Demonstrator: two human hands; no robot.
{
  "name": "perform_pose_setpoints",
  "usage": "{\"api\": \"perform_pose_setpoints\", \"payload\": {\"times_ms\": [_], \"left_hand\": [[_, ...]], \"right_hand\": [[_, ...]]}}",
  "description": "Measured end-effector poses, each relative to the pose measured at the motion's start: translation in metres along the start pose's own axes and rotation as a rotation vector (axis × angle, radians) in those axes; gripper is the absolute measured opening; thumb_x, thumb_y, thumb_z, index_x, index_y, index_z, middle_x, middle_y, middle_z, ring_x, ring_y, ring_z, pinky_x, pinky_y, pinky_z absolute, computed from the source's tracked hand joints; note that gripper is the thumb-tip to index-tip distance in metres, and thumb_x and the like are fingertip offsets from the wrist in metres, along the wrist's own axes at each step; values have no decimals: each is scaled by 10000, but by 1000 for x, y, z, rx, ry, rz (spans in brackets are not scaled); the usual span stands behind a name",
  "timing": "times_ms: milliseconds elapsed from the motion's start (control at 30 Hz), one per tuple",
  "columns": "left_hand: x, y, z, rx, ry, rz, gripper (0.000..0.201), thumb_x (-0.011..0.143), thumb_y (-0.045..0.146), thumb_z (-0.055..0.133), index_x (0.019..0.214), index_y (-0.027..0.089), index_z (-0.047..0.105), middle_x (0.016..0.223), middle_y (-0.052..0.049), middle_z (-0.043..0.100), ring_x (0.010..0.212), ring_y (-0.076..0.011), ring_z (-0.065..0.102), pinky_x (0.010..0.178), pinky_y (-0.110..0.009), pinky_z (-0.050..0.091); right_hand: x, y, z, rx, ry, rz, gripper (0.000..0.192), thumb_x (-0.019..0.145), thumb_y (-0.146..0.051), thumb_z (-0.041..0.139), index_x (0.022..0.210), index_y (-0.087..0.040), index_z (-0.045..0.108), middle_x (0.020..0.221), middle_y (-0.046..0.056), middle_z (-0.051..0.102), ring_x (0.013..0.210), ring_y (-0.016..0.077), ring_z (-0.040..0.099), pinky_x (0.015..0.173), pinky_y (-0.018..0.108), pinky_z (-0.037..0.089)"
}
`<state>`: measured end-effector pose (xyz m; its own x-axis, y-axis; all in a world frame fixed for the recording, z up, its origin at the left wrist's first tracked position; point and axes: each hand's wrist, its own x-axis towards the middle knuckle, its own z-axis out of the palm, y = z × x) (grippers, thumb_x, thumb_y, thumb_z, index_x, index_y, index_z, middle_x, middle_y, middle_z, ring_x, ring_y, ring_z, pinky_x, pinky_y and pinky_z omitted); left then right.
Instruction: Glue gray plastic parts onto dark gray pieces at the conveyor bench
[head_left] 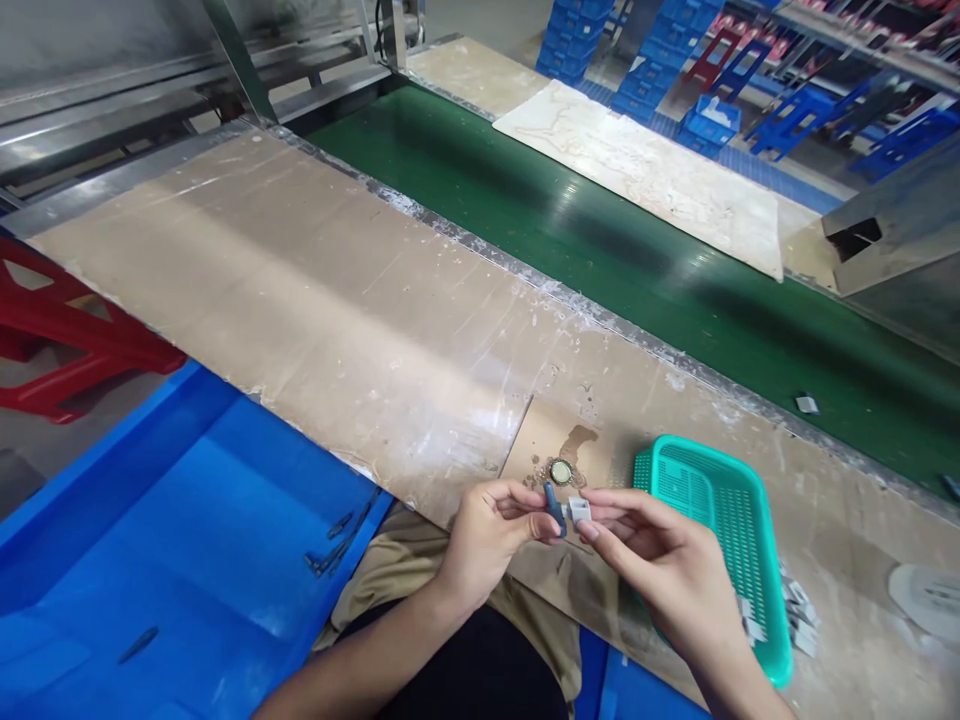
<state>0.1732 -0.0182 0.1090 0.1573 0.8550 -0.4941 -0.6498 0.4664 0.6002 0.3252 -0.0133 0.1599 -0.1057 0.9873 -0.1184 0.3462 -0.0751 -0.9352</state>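
Note:
Between thumb and fingers, my left hand [495,530] pinches a dark blue-grey plastic piece [554,510], which stands roughly upright. My right hand [660,550] grips a small light-grey plastic block [579,509] with an opening in its face. The two parts are held end to end, meeting or nearly so; whether they are joined I cannot tell. Just beyond my fingers, a small round metal-rimmed cap [561,472] sits on a brown board [529,440] with a dark wet stain. A green plastic basket [776,620] stands right beside my right hand.
Grey pieces [802,625] lie right of the basket, near a pale round disc [926,598]. A green conveyor belt [480,170] runs beyond the worktable [300,300], carrying a small part [807,403]. A blue bin [225,490] with several dark pieces sits lower left, by a red stool [82,340].

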Motion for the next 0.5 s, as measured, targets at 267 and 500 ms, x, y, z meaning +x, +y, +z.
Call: {"api": "perform_pose_setpoints", "payload": {"times_ms": [267, 500], "left_hand": [[11, 0, 1, 194, 6, 144, 227, 544, 260, 835, 597, 141, 649, 606, -41, 689, 582, -172, 661, 609, -272, 557], [7, 39, -34, 691, 417, 724, 47, 741, 228, 675, 717, 196, 698, 756, -15, 679, 726, -159, 641, 714, -259, 522]], "right_hand": [[11, 10, -3, -72, -63, 13, 240, 735, -358, 710, 914, -198, 714, 885, 83, 730, 768, 237, 702, 693, 344, 604], [130, 52, -99, -394, 525, -48, 323, 662, -402, 688, 868, -153, 700, 843, 102, 714, 790, 254, 674, 744, 374, 548]]}}
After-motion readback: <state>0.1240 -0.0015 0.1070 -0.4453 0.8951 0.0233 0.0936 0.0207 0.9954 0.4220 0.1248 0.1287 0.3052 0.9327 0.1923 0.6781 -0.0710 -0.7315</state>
